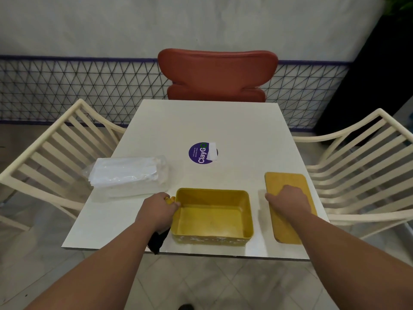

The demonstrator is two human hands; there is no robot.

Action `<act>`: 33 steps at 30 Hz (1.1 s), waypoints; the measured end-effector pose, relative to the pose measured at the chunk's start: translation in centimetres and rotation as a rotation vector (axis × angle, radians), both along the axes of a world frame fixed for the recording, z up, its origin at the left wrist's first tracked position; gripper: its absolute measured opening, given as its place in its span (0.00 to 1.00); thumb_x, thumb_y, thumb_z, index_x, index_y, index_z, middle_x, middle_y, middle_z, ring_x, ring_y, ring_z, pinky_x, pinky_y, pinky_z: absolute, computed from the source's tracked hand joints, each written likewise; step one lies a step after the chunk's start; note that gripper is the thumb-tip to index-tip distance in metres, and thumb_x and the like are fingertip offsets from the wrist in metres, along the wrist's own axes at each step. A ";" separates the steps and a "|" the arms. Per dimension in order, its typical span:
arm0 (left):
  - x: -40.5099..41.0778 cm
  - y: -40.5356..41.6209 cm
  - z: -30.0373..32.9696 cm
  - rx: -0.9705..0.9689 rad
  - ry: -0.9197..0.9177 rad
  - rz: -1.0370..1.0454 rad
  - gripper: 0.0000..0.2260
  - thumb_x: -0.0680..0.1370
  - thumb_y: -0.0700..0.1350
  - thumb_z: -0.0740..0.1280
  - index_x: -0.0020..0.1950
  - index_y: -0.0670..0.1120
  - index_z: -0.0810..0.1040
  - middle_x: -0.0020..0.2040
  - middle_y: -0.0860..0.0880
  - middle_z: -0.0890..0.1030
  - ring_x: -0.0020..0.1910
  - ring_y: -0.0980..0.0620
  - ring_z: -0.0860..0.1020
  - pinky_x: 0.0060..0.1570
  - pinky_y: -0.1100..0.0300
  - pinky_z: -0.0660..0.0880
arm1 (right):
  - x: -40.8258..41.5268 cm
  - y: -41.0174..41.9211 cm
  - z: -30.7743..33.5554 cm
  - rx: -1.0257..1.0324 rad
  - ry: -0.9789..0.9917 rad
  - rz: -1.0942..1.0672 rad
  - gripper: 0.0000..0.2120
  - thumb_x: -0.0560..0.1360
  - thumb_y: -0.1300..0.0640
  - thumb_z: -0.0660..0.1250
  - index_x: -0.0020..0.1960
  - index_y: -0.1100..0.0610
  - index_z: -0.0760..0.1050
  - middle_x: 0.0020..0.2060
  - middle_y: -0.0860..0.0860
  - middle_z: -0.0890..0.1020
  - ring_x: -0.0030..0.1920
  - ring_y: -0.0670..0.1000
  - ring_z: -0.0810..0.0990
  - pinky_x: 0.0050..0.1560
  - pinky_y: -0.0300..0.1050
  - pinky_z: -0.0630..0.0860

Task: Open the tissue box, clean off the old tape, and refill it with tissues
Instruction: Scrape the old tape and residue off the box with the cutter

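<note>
The yellow tissue box [213,217] stands open and empty near the table's front edge, with white tape residue along its front wall. My left hand [157,209] is at the box's left wall and grips a tool [159,239] with a yellow tip and a black lower end. The flat yellow lid [288,227] lies on the table to the right of the box. My right hand [288,199] lies over the lid's far half, thumb at its left edge. A clear plastic pack of white tissues [127,173] sits at the table's left.
The white table [201,121] bears a round purple sticker [200,153] with a white scrap [212,152] on it. Cream slatted chairs [55,148] stand on both sides, and a red chair [216,74] at the far end.
</note>
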State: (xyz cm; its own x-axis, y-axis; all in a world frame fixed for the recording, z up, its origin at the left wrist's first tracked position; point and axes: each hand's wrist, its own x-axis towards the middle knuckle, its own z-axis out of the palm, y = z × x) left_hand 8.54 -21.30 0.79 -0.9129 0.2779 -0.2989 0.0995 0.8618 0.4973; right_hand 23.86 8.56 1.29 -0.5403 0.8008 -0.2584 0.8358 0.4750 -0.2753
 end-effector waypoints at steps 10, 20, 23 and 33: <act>0.1 -0.2 -0.1 -0.042 0.011 0.008 0.20 0.76 0.56 0.66 0.64 0.47 0.75 0.60 0.46 0.78 0.55 0.47 0.75 0.47 0.59 0.68 | 1.6 -0.2 -5.3 -0.074 -0.059 -0.005 0.23 0.78 0.42 0.64 0.58 0.62 0.74 0.51 0.56 0.78 0.46 0.55 0.75 0.42 0.45 0.69; 0.6 -0.3 0.0 -0.065 -0.003 0.003 0.21 0.77 0.57 0.65 0.66 0.47 0.74 0.60 0.47 0.78 0.56 0.48 0.75 0.49 0.59 0.69 | 1.4 0.1 -7.0 -0.080 -0.021 -0.036 0.21 0.77 0.43 0.66 0.53 0.63 0.74 0.44 0.54 0.75 0.41 0.54 0.74 0.40 0.45 0.70; 0.5 -0.2 -0.1 -0.059 -0.013 0.007 0.22 0.77 0.57 0.65 0.67 0.47 0.73 0.62 0.46 0.77 0.57 0.47 0.75 0.49 0.59 0.69 | 1.5 0.0 -7.3 -0.075 -0.042 -0.021 0.24 0.77 0.42 0.66 0.58 0.63 0.73 0.51 0.56 0.76 0.45 0.55 0.76 0.41 0.46 0.71; 0.3 -0.6 2.7 0.216 0.072 0.082 0.11 0.75 0.56 0.68 0.48 0.50 0.76 0.43 0.51 0.79 0.44 0.49 0.78 0.39 0.57 0.72 | -2.0 -2.1 -2.5 0.028 0.516 0.010 0.24 0.77 0.43 0.65 0.63 0.61 0.73 0.58 0.57 0.75 0.53 0.56 0.78 0.49 0.47 0.73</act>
State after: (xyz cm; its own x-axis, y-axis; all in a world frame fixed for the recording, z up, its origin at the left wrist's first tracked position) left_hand 8.83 -21.95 3.48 -0.9518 0.2526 -0.1742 0.0753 0.7426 0.6655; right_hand 21.88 6.48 -1.21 -0.5992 0.7979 0.0652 0.5901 0.4952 -0.6376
